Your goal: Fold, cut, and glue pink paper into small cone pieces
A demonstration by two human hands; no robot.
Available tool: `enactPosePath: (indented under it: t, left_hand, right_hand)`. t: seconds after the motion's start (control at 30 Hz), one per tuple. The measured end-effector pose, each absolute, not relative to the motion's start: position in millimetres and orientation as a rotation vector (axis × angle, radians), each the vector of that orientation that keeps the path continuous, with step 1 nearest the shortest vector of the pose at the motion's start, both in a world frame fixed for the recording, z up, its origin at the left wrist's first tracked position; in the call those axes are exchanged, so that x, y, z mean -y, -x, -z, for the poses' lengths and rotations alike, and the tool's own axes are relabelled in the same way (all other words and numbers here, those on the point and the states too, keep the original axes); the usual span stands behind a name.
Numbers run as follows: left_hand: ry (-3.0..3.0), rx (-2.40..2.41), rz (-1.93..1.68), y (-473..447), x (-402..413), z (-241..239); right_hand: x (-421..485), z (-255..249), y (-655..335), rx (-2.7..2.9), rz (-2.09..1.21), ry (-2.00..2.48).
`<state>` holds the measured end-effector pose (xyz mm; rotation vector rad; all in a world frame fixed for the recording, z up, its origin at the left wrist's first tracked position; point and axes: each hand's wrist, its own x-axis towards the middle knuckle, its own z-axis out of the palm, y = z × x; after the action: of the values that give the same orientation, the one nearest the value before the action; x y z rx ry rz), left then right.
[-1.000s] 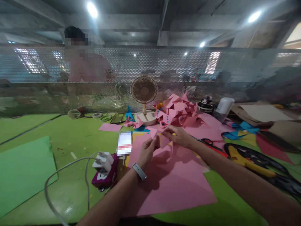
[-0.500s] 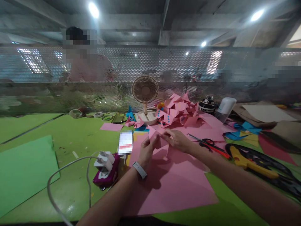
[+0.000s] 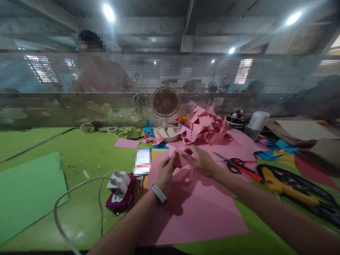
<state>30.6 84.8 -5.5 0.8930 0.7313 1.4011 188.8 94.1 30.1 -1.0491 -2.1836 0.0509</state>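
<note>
Between my two hands is a folded piece of pink paper (image 3: 181, 162), held above a large pink sheet (image 3: 204, 212). My left hand (image 3: 166, 169), with a pale watch strap (image 3: 158, 193) at the wrist, pinches the paper between thumb and fingers. From the right, my right hand (image 3: 199, 160) grips the paper's edge with closed fingers. The exact fold is partly hidden by my fingers. Behind the hands rises a heap of folded pink paper shapes (image 3: 204, 124), some with blue dots. Black-handled scissors (image 3: 235, 164) lie to the right of my right hand.
A small fan (image 3: 165, 102) stands behind the hands, before a perforated screen. Left are a lit phone (image 3: 142, 162), a purple power strip with white plugs (image 3: 119, 194), a looping cable and a green sheet (image 3: 32, 194). A yellow-and-black tool (image 3: 289, 189) lies right. Beyond the screen is a person.
Both hands keep hold of the pink paper and its angle has shifted slightly. My right-hand fingers have moved a little along its edge. The whole view has shifted slightly.
</note>
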Motion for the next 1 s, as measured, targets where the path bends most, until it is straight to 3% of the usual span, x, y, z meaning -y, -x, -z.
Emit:
enactPosePath:
  t: [0.27, 0.87, 1.0]
  left_hand:
    - [-0.922, -0.732, -1.396, -36.0, -80.3, 2.1]
    - [-1.092, -0.732, -1.387, -37.1, -78.6, 2.3]
    - [-1.014, -0.783, -1.402, -35.5, -78.5, -2.4]
  right_hand:
    - [-91.7, -26.4, -182.7, 2.178, 0.416, 1.028]
    - [-90.7, -20.0, -184.1, 2.194, 0.579, 0.915]
    - [-102.4, -24.5, -203.7, 2.12, 0.655, 1.064]
